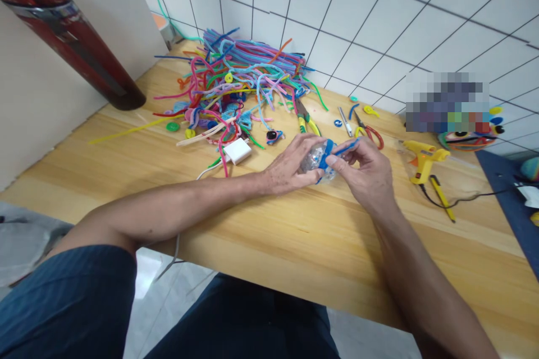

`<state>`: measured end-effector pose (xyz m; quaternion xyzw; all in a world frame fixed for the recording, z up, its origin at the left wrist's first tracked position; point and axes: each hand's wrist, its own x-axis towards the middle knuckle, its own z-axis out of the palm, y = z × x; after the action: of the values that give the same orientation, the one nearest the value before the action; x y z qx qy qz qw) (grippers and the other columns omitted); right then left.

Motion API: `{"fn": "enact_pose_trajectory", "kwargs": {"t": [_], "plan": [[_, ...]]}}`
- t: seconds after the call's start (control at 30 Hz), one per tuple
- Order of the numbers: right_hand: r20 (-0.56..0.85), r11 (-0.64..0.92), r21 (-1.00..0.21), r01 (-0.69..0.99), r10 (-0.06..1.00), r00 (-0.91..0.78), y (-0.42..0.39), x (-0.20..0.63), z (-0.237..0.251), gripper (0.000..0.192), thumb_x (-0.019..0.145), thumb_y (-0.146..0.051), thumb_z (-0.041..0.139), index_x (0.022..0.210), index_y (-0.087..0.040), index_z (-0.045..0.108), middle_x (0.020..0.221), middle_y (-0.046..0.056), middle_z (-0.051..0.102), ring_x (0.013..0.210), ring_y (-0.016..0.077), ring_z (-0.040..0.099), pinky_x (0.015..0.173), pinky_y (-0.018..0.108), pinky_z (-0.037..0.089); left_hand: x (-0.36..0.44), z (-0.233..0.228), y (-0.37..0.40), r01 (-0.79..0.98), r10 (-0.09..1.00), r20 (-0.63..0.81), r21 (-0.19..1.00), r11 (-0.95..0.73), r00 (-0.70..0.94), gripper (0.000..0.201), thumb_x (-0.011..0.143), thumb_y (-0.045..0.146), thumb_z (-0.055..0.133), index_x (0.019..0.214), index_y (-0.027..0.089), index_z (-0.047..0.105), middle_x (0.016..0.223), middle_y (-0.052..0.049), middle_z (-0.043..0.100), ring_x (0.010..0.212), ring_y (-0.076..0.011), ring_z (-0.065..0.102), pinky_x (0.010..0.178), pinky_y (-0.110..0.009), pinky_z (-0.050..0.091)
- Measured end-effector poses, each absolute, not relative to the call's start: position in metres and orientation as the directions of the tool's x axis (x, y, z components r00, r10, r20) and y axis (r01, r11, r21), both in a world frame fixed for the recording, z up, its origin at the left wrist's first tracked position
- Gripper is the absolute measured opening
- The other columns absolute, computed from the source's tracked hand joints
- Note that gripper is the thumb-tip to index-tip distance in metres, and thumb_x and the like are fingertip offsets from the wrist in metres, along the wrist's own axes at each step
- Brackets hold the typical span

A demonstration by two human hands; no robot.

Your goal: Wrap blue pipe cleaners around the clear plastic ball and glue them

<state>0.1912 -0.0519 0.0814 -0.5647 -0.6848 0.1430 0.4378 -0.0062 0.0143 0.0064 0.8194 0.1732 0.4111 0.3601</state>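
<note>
My left hand holds a small clear crumpled plastic piece just above the wooden table. A blue pipe cleaner wraps around that piece, and my right hand pinches its free end between thumb and forefinger. Both hands meet at the table's middle. Behind them lies a big tangled heap of coloured pipe cleaners.
A white adapter with a cable lies left of my hands. Pliers, scissors and a yellow glue gun lie to the right. A red cylinder leans at the far left. A tiled wall stands behind, with a dark mat at right.
</note>
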Motion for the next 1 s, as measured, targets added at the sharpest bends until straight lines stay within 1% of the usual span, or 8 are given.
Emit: {"fn": "enact_pose_trajectory", "kwargs": {"t": [0.1, 0.2, 0.3, 0.43, 0.53, 0.77, 0.9, 1.0], "plan": [[0.473, 0.340, -0.663, 0.667, 0.881, 0.022, -0.051, 0.192, 0.080, 0.015, 0.083, -0.034, 0.085, 0.089, -0.028, 0.072, 0.101, 0.004, 0.070, 0.100, 0.0248, 0.065, 0.091, 0.044, 0.054, -0.006, 0.007, 0.014, -0.014, 0.577, 0.559, 0.725, -0.688, 0.595, 0.070, 0.097, 0.054, 0.065, 0.157, 0.026, 0.041, 0.158, -0.019, 0.044, 0.154, -0.0391, 0.041, 0.125, -0.065, 0.043], [0.419, 0.328, -0.754, 0.569, 0.907, 0.032, -0.050, 0.193, 0.075, 0.019, 0.083, -0.036, 0.084, 0.093, -0.029, 0.070, 0.119, 0.005, 0.069, 0.117, 0.0265, 0.065, 0.101, 0.047, 0.055, -0.007, 0.006, 0.014, 0.015, 0.578, 0.567, 0.706, -0.708, 0.587, 0.071, 0.096, 0.053, 0.068, 0.157, 0.027, 0.040, 0.162, -0.020, 0.040, 0.158, -0.0390, 0.036, 0.127, -0.065, 0.040], [0.342, 0.289, -0.842, 0.456, 0.939, 0.036, -0.048, 0.193, 0.068, 0.023, 0.084, -0.040, 0.083, 0.097, -0.028, 0.068, 0.124, 0.005, 0.068, 0.118, 0.0243, 0.067, 0.099, 0.044, 0.059, -0.007, 0.004, 0.016, 0.022, 0.564, 0.588, 0.680, -0.732, 0.580, 0.071, 0.097, 0.053, 0.066, 0.157, 0.026, 0.040, 0.162, -0.020, 0.039, 0.160, -0.0373, 0.035, 0.129, -0.063, 0.040], [0.318, 0.273, -0.859, 0.433, 0.947, 0.033, -0.047, 0.192, 0.065, 0.027, 0.084, -0.044, 0.085, 0.098, -0.028, 0.067, 0.123, 0.005, 0.069, 0.116, 0.0237, 0.068, 0.098, 0.042, 0.060, -0.006, 0.003, 0.017, -0.030, 0.529, 0.616, 0.667, -0.745, 0.584, 0.070, 0.099, 0.052, 0.064, 0.159, 0.026, 0.039, 0.159, -0.019, 0.045, 0.156, -0.0371, 0.040, 0.128, -0.064, 0.040], [0.293, 0.258, -0.875, 0.409, 0.956, 0.024, -0.047, 0.193, 0.065, 0.030, 0.084, -0.045, 0.084, 0.101, -0.027, 0.067, 0.122, 0.006, 0.070, 0.114, 0.0232, 0.068, 0.094, 0.040, 0.060, -0.008, 0.008, 0.018, -0.064, 0.526, 0.602, 0.692, -0.719, 0.601, 0.068, 0.101, 0.052, 0.062, 0.159, 0.024, 0.039, 0.157, -0.019, 0.049, 0.154, -0.0365, 0.043, 0.129, -0.062, 0.040], [0.265, 0.228, -0.892, 0.391, 0.963, 0.041, -0.046, 0.194, 0.065, 0.031, 0.082, -0.042, 0.086, 0.103, -0.028, 0.069, 0.118, 0.005, 0.071, 0.110, 0.0226, 0.068, 0.090, 0.038, 0.061, -0.015, 0.018, 0.014, -0.051, 0.636, 0.468, 0.827, -0.559, 0.613, 0.063, 0.106, 0.059, 0.049, 0.158, 0.023, 0.042, 0.159, -0.017, 0.053, 0.150, -0.0338, 0.051, 0.129, -0.058, 0.041], [0.260, 0.223, -0.895, 0.387, 0.965, 0.044, -0.048, 0.193, 0.065, 0.029, 0.082, -0.042, 0.085, 0.101, -0.027, 0.069, 0.125, 0.006, 0.069, 0.113, 0.0225, 0.068, 0.090, 0.038, 0.061, -0.013, 0.016, 0.015, -0.061, 0.723, 0.439, 0.873, -0.484, 0.534, 0.057, 0.109, 0.056, 0.044, 0.155, 0.023, 0.047, 0.163, -0.014, 0.053, 0.153, -0.0314, 0.050, 0.130, -0.055, 0.041], [0.274, 0.234, -0.886, 0.399, 0.961, 0.045, -0.048, 0.193, 0.065, 0.026, 0.083, -0.041, 0.084, 0.098, -0.027, 0.068, 0.127, 0.006, 0.069, 0.115, 0.0225, 0.068, 0.096, 0.039, 0.061, -0.010, 0.012, 0.021, -0.099, 0.781, 0.419, 0.900, -0.425, 0.464, 0.048, 0.110, 0.048, 0.043, 0.149, 0.023, 0.053, 0.159, -0.012, 0.059, 0.151, -0.0296, 0.054, 0.129, -0.054, 0.042]]}}
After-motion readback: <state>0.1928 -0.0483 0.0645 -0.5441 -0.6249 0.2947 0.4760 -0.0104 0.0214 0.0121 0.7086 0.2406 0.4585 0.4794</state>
